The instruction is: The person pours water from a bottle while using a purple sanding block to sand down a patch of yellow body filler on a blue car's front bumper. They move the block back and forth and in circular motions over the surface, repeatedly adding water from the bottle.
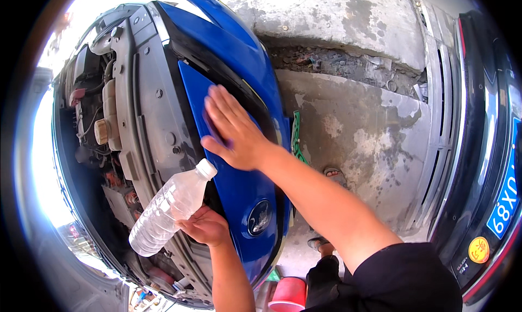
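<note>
The clear ribbed plastic bottle [163,214] is tilted, its white cap end up toward the right. My left hand [205,226] is closed around its side, over the open engine bay. My right hand [237,128] lies nearly flat against the glossy blue front panel [235,191] of the car, fingers stretched and thumb out to the side. A flat purple piece [215,131] shows between the thumb and fingers, pressed under the palm; most of it is hidden. A round emblem [261,218] sits on the panel nearer me.
The engine bay [103,122] with a beige cap [101,131] lies open at left. A red bucket [288,294] stands on the ground by my legs. A green strip [296,135] is beside the bumper. A dark car [484,165] is parked at right, past a metal grate [441,111].
</note>
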`<action>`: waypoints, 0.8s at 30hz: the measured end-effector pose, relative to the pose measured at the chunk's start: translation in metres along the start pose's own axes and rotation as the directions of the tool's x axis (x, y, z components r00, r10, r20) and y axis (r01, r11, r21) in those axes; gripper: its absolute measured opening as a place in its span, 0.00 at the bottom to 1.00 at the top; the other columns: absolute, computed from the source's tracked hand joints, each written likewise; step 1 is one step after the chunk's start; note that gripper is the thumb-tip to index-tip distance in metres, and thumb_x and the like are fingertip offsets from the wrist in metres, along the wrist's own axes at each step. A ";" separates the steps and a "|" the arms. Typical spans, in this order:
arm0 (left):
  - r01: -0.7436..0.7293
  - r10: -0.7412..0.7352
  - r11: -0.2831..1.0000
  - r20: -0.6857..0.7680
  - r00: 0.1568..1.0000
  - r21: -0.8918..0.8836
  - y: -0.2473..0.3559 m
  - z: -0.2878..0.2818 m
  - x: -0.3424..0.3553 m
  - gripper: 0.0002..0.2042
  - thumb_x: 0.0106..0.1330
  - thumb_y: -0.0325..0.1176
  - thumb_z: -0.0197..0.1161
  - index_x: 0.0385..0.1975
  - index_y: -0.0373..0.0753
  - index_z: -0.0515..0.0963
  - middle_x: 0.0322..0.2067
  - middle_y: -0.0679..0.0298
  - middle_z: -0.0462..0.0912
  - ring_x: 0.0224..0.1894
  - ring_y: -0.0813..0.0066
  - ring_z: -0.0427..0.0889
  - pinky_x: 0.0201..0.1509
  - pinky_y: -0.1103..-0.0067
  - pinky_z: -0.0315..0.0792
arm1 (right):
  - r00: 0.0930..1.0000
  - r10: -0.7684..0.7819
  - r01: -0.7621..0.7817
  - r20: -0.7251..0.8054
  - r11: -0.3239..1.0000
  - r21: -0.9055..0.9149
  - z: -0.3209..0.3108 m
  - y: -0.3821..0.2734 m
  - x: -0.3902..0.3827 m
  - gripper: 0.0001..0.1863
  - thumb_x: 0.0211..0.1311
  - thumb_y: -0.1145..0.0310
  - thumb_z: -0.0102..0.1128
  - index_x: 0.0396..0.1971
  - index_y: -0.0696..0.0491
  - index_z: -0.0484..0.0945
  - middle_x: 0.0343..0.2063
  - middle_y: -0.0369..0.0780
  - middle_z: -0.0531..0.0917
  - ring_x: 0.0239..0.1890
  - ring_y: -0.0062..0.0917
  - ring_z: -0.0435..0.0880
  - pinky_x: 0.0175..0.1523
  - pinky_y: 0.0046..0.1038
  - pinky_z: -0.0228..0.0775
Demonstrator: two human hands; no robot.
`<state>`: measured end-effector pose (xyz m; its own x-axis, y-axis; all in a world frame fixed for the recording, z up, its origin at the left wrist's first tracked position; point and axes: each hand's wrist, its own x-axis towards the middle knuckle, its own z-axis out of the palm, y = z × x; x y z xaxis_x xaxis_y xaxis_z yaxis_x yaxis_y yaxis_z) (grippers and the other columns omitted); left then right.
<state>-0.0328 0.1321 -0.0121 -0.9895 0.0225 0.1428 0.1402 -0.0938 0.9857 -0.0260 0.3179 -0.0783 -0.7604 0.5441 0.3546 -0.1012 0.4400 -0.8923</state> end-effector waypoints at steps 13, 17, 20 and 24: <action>-0.060 0.049 0.997 0.208 0.977 0.048 0.012 0.024 0.001 0.30 0.70 0.55 0.46 0.55 0.29 0.68 0.51 0.53 0.76 0.53 0.62 0.78 0.53 0.71 0.75 | 0.540 0.796 -0.839 0.274 0.483 0.250 -0.004 -0.067 -0.130 0.44 0.69 0.37 0.29 0.69 0.61 0.47 0.70 0.53 0.45 0.74 0.40 0.38 0.74 0.33 0.30; -0.150 0.094 0.978 0.332 0.939 0.148 0.025 0.010 -0.004 0.28 0.69 0.48 0.54 0.58 0.28 0.65 0.54 0.52 0.73 0.55 0.60 0.76 0.57 0.70 0.72 | 0.392 0.705 -0.889 0.591 0.127 0.439 -0.049 -0.084 -0.156 0.45 0.68 0.36 0.31 0.68 0.61 0.48 0.66 0.54 0.58 0.70 0.41 0.56 0.70 0.29 0.48; -0.389 -0.010 0.708 0.559 0.829 0.590 0.061 -0.025 -0.025 0.32 0.61 0.35 0.66 0.61 0.30 0.60 0.60 0.49 0.67 0.62 0.59 0.68 0.65 0.67 0.63 | 0.465 0.642 -0.835 0.610 0.090 0.542 -0.088 -0.123 -0.148 0.45 0.68 0.36 0.31 0.70 0.57 0.42 0.65 0.50 0.62 0.66 0.35 0.64 0.66 0.26 0.55; -0.574 -0.076 0.647 0.791 0.607 0.502 0.086 -0.044 -0.059 0.27 0.60 0.27 0.64 0.59 0.31 0.64 0.60 0.41 0.66 0.62 0.49 0.69 0.64 0.65 0.66 | 0.366 0.354 -0.873 0.861 -0.190 0.450 -0.112 -0.166 -0.151 0.49 0.63 0.30 0.36 0.72 0.46 0.32 0.63 0.47 0.64 0.60 0.29 0.70 0.60 0.27 0.64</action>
<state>0.0364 0.0789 0.0604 -0.5829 0.8083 0.0828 0.6763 0.4262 0.6008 0.1772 0.2424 0.0473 -0.8663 -0.2597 -0.4267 0.3945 -0.8798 -0.2653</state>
